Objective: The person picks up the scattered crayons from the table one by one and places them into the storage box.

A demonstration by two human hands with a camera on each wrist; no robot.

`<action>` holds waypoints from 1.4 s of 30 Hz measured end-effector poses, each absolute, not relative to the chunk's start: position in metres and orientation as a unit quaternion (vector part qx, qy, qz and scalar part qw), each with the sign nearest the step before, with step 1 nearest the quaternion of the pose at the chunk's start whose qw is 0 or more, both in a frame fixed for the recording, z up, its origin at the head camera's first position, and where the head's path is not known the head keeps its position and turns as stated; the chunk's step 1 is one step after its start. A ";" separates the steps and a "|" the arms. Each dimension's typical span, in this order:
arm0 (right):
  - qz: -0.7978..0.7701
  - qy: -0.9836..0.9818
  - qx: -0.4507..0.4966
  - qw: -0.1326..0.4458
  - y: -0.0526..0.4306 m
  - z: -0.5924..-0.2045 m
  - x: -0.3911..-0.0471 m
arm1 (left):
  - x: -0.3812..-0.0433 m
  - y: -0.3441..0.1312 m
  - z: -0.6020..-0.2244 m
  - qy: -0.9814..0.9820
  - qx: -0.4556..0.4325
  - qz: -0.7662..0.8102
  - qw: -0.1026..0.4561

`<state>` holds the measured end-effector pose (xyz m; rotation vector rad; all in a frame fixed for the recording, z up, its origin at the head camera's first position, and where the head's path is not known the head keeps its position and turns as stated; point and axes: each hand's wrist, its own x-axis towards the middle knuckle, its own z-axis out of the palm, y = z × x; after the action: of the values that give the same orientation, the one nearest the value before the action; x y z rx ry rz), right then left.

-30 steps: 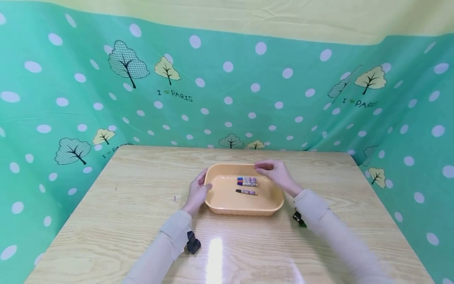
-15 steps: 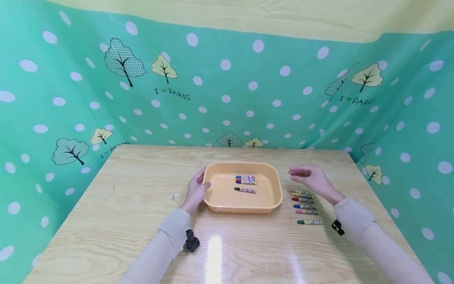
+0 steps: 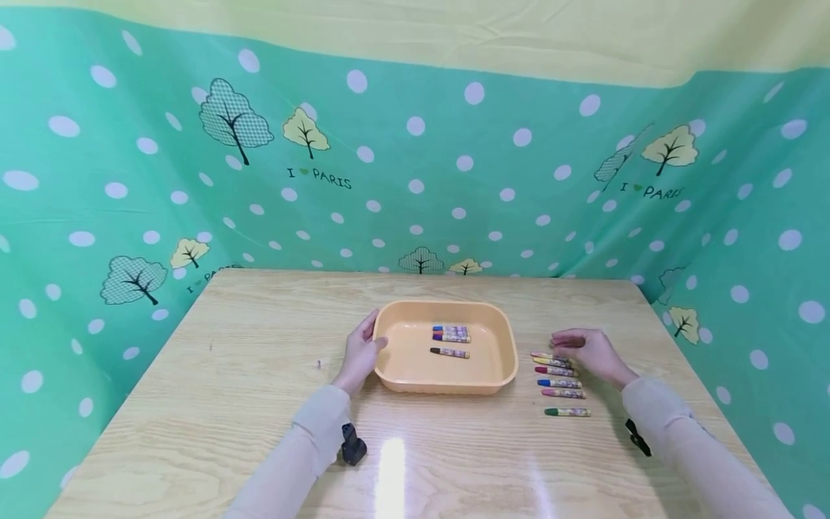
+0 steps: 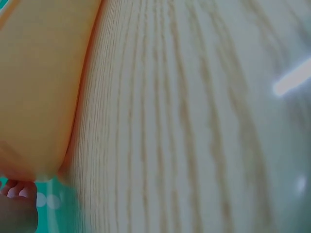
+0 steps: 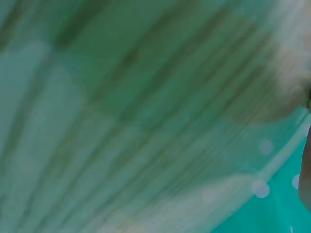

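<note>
A pale wood-grained bench point(image 3: 259, 411) spans the lower view, a streak of light point(image 3: 391, 476) glaring near its front. Teal dotted cloth point(image 3: 415, 155), printed with trees and "PARIS", encloses the back and both sides beneath a yellow band point(image 3: 415, 32).

One peach tray point(image 3: 405, 366) sits mid-bench. Inside are four crayons: three close-packed crayons point(image 3: 451, 334) tipped blue, orange and purple, plus a black crayon point(image 3: 450, 353) slightly nearer the front. Six bench crayons point(image 3: 559, 383) show right of the tray: pale pink, yellow, red, blue, pink, green.

The left hand point(image 3: 359, 355) grasps the tray's left rim, thumb over it. The right hand point(image 3: 593, 353) is at the row's far end, fingers bent; whether they grasp a crayon cannot be told.
</note>
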<state>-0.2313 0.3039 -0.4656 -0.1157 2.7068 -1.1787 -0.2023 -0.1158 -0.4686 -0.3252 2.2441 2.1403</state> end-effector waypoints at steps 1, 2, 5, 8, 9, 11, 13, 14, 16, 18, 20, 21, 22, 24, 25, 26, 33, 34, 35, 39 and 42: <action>-0.397 0.912 -0.036 0.094 0.304 -0.467 -0.231 | -0.202 -0.116 -0.469 0.719 -0.103 0.687 0.011; -0.397 0.912 -0.038 0.094 0.305 -0.468 -0.232 | -0.203 -0.116 -0.469 0.719 -0.105 0.687 0.012; -0.389 0.916 -0.043 0.094 0.305 -0.470 -0.232 | -0.203 -0.116 -0.469 0.725 -0.106 0.681 0.013; -0.384 0.917 -0.045 0.094 0.305 -0.472 -0.233 | -0.203 -0.116 -0.468 0.728 -0.106 0.677 0.015; -0.383 0.918 -0.046 0.095 0.304 -0.472 -0.233 | -0.203 -0.116 -0.468 0.728 -0.107 0.677 0.015; -0.382 0.918 -0.047 0.097 0.303 -0.472 -0.233 | -0.203 -0.116 -0.469 0.726 -0.107 0.679 0.016; -0.386 0.916 -0.047 0.101 0.303 -0.472 -0.232 | -0.202 -0.116 -0.469 0.723 -0.109 0.681 0.017; -0.387 0.915 -0.047 0.102 0.302 -0.472 -0.231 | -0.202 -0.116 -0.469 0.723 -0.111 0.682 0.018; -0.385 0.916 -0.052 0.102 0.302 -0.471 -0.231 | -0.202 -0.116 -0.470 0.722 -0.110 0.683 0.017; -0.384 0.916 -0.051 0.100 0.302 -0.472 -0.231 | -0.202 -0.116 -0.470 0.722 -0.109 0.683 0.015; -0.378 0.919 -0.058 0.098 0.302 -0.473 -0.231 | -0.203 -0.116 -0.470 0.723 -0.108 0.682 0.015; -0.372 0.921 -0.063 0.097 0.302 -0.473 -0.232 | -0.203 -0.116 -0.470 0.723 -0.108 0.682 0.015; -0.368 0.922 -0.068 0.096 0.302 -0.474 -0.232 | -0.203 -0.116 -0.470 0.724 -0.109 0.681 0.016; -0.359 0.925 -0.076 0.095 0.301 -0.475 -0.234 | -0.203 -0.116 -0.470 0.724 -0.108 0.681 0.016; -0.355 0.926 -0.083 0.095 0.301 -0.475 -0.234 | -0.203 -0.116 -0.471 0.725 -0.108 0.680 0.016; -0.352 0.928 -0.083 0.094 0.300 -0.476 -0.234 | -0.203 -0.116 -0.471 0.725 -0.108 0.680 0.016; -0.353 0.927 -0.072 0.101 0.298 -0.477 -0.236 | -0.203 -0.116 -0.470 0.721 -0.107 0.684 0.015; -0.353 0.927 -0.070 0.102 0.298 -0.477 -0.236 | -0.203 -0.116 -0.470 0.720 -0.107 0.685 0.016; -0.353 0.927 -0.067 0.103 0.298 -0.477 -0.236 | -0.203 -0.116 -0.470 0.719 -0.107 0.686 0.016; -0.354 0.928 -0.055 0.106 0.299 -0.473 -0.235 | -0.203 -0.116 -0.470 0.719 -0.109 0.686 0.016; -0.353 0.928 -0.055 0.104 0.299 -0.467 -0.235 | -0.203 -0.115 -0.469 0.720 -0.106 0.685 0.012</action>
<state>-0.2347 0.2995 -0.4665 -0.1624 2.7371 -1.0419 -0.2031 -0.1153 -0.4692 -0.3308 2.2463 2.1374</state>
